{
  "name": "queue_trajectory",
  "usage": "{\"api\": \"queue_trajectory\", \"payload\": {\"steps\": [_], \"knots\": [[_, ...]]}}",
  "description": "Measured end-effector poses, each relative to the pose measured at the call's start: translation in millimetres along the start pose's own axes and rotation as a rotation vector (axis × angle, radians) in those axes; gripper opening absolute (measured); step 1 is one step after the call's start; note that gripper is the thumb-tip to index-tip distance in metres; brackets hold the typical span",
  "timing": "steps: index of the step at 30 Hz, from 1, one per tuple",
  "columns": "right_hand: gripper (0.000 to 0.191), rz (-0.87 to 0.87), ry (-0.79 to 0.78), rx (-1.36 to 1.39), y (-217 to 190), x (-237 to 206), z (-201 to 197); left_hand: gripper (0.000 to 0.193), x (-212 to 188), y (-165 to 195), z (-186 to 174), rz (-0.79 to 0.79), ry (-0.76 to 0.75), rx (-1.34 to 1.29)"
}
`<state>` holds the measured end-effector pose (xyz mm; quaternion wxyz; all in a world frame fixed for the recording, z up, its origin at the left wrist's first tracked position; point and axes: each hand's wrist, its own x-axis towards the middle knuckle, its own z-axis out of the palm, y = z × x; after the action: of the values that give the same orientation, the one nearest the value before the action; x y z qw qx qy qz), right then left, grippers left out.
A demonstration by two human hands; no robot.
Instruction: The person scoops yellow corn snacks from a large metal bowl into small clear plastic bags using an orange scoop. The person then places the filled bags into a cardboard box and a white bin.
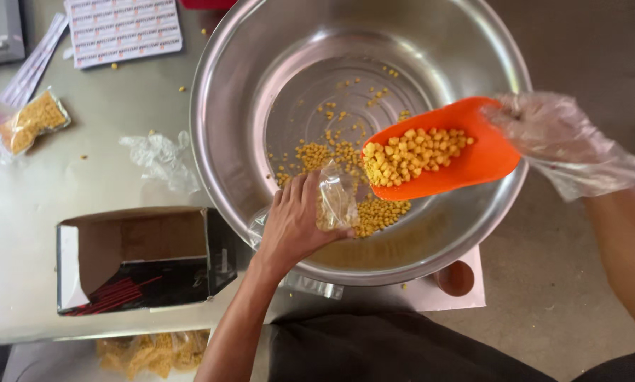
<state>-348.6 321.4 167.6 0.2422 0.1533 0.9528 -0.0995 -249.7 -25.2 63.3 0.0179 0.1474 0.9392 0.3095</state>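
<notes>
The bare left hand (296,223) pinches a small clear bag (335,201) open inside a large steel bowl (225,106). The gloved right hand (544,127) grips an orange scoop (473,166) of yellow pellets (413,152), tilted just beside the bag. The scoop's lip looks wider than the bag's mouth, so pellets may spill past.

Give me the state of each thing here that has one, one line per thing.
Left hand: bare, holding the clear bag.
Right hand: in a plastic glove, holding the orange scoop.
Clear bag: open, partly filled.
Orange scoop: loaded with yellow pieces.
Steel bowl: nearly empty.
Cardboard box: open.
Small packet: filled.
</notes>
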Motion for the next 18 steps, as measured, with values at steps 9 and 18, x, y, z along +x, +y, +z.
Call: {"api": "queue_trajectory", "payload": {"steps": [9,18], "knots": [[0.039,-0.206,0.116,-0.026,5.8,-25.2,-46.1,0.116,25.8,15.2,32.1,0.122,0.148,0.072],[0.04,-0.335,0.194,-0.382,-18.7,-48.7,-50.0,0.115,27.1,4.3,47.5,0.148,0.096,0.029]]}}
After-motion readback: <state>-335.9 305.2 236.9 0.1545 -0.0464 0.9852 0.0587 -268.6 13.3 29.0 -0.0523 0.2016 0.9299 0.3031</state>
